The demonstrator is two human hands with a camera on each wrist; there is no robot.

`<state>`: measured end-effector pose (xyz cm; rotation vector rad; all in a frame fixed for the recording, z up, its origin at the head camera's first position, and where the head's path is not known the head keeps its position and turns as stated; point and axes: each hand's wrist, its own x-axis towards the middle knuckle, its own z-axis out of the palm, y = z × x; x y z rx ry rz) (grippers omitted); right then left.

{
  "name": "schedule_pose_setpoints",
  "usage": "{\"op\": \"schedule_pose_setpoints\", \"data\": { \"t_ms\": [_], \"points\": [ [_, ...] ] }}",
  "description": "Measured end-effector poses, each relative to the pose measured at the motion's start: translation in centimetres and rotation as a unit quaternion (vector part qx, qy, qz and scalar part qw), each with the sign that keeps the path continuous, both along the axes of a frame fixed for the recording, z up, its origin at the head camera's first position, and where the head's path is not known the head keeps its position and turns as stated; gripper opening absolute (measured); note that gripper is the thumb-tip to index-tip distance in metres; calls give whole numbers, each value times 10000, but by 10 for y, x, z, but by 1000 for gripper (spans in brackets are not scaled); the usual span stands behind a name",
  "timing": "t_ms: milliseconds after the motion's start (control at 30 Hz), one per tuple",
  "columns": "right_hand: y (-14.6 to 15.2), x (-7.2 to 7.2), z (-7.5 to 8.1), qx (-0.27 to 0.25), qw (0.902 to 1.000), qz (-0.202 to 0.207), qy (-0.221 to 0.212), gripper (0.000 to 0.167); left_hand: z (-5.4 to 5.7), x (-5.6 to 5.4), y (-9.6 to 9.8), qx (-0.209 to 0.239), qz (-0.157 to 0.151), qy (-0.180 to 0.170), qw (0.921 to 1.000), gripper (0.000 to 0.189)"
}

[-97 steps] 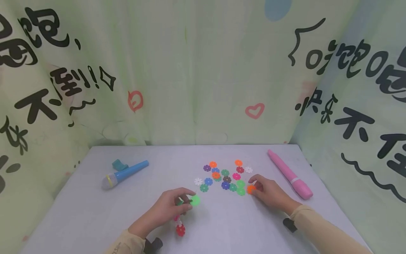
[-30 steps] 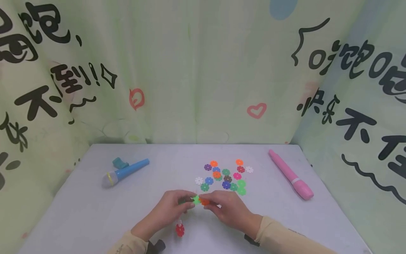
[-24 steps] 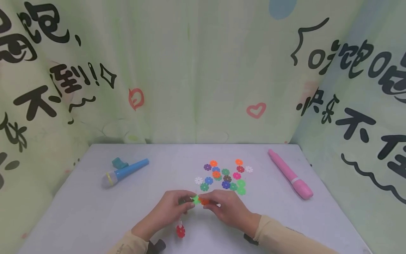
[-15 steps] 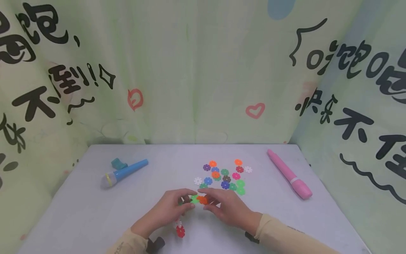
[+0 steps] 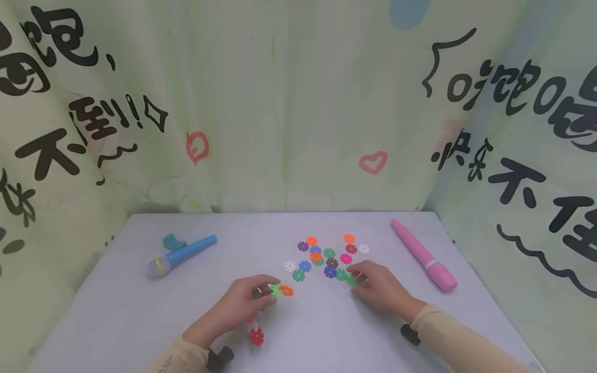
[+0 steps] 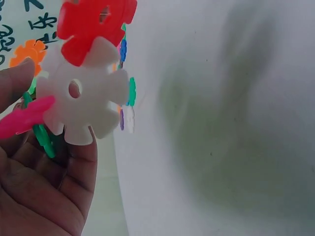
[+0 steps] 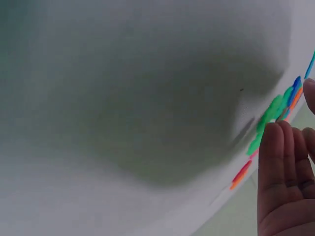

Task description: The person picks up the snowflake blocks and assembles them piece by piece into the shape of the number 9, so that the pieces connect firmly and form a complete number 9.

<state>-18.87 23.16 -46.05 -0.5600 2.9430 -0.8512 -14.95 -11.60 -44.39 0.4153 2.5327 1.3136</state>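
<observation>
My left hand (image 5: 247, 303) pinches a linked chain of plastic snowflake discs. A light green disc (image 5: 276, 289) shows at its fingertips, with an orange disc (image 5: 286, 290) slotted onto its right side. Below the hand hangs a red disc (image 5: 257, 336). The left wrist view shows a white disc (image 6: 81, 115) joined to the red one, plus a pink disc (image 6: 24, 118) and a dark green disc (image 6: 44, 141) beside the palm. My right hand (image 5: 384, 290) is at the light green discs (image 5: 351, 280) on the table, partly covering them. Its fingers look loosely extended in the right wrist view.
Loose snowflake discs in several colours, among them a blue disc (image 5: 305, 266), lie mid-table. A blue toy microphone (image 5: 191, 250) and a teal piece (image 5: 173, 242) lie at the left. On the right is a pink toy microphone (image 5: 422, 254). A printed curtain (image 5: 252, 103) stands behind the table (image 5: 116, 311).
The right hand picked up an orange disc, brought it to the left hand's light green disc and let go. The orange disc stays on the chain; the right hand has moved back right.
</observation>
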Motion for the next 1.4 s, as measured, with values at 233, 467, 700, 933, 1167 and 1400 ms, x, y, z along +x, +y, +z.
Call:
{"op": "schedule_pose_setpoints", "data": {
  "t_ms": [233,467,700,933,1167,1400],
  "points": [
    [12,-10,-12,326,9983,-395,-295,40,-1,1,-1,-40,45,-10,10000,40],
    [10,-16,-17,645,9958,-472,-455,36,-3,1,-2,44,1,82,10000,39],
    [9,-17,-15,598,9961,-422,-498,35,-4,1,-3,98,2,2,10000,40],
    [8,-19,-12,482,9954,-472,-674,32,-4,0,-3,107,-31,6,9999,40],
    [10,-23,-13,398,9926,-653,-945,32,-3,1,-4,78,5,45,10000,39],
    [10,-22,-15,305,9957,-510,-708,26,-1,2,-3,69,83,7,9999,39]
  ]
}}
